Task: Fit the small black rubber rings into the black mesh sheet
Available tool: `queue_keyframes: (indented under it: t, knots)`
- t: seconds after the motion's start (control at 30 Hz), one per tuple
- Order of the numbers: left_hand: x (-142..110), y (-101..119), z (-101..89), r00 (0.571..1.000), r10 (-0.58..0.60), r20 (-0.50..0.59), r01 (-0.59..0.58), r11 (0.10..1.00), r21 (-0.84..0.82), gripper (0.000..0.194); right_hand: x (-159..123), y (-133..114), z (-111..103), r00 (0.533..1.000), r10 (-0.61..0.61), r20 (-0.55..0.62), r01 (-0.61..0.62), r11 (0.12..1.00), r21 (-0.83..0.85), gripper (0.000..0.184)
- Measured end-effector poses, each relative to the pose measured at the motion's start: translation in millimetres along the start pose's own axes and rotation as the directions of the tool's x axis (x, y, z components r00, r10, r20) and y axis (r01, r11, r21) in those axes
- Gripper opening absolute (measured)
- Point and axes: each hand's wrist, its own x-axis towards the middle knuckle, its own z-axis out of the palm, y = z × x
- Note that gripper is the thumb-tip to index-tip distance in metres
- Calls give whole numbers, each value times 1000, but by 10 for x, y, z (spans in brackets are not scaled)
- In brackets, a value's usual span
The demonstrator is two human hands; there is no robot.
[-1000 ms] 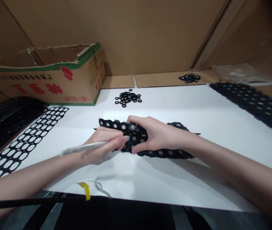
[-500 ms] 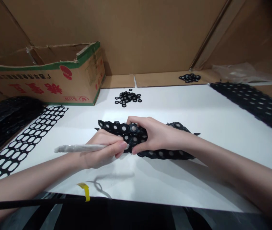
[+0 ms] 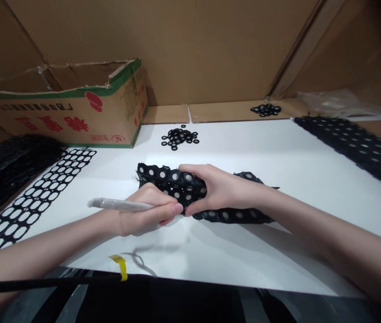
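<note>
A black strip with rows of round holes point(image 3: 157, 175) lies folded or curled in the middle of the white surface. My right hand point(image 3: 217, 190) grips it from the right, thumb at the near edge and fingers over the far edge. In my left hand point(image 3: 152, 206) is a slim whitish pen-like tool point(image 3: 116, 204), pinched between thumb and fingers, its back end pointing left. The tool's tip is hidden by the fingertips, which are at the strip's near edge beside my right thumb. Beyond the hands sits a pile of small black rings point(image 3: 179, 136).
A cardboard box point(image 3: 110, 119) with green edges stands at the back left. Black mesh point(image 3: 47, 179) and a dark plastic-looking heap point(image 3: 12, 157) lie left. Another holed black sheet point(image 3: 361, 143) is at right, near more rings point(image 3: 266, 109) and clear plastic point(image 3: 345, 101). Yellow tape point(image 3: 120, 267) marks the front edge.
My left hand and the pen-like tool have shifted slightly right, towards my right thumb. The strip's left end has tilted up a little. My right hand has hardly moved.
</note>
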Motion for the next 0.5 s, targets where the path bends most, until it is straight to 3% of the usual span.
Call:
queue_keyframes:
  t: [0.17, 0.27, 0.43, 0.5]
  knots:
    - [-6, -32, 16, 988, -102, -117, 72, 969, -236, 46, 10, 43, -17, 999, 40, 6, -39, 997, -61, 77]
    - [3, -37, 2, 980, -177, -88, 136, 928, -347, 46, 30, 88, -65, 999, 50, -1, -50, 992, -114, 85]
    - [46, -40, -120, 985, -150, 83, 171, 892, -419, 49, 87, 138, -224, 994, 63, 93, -42, 978, -206, 72]
    - [79, -61, -201, 986, -151, 66, 165, 914, -370, 51, 127, 144, -258, 994, 69, 90, -51, 981, -189, 58]
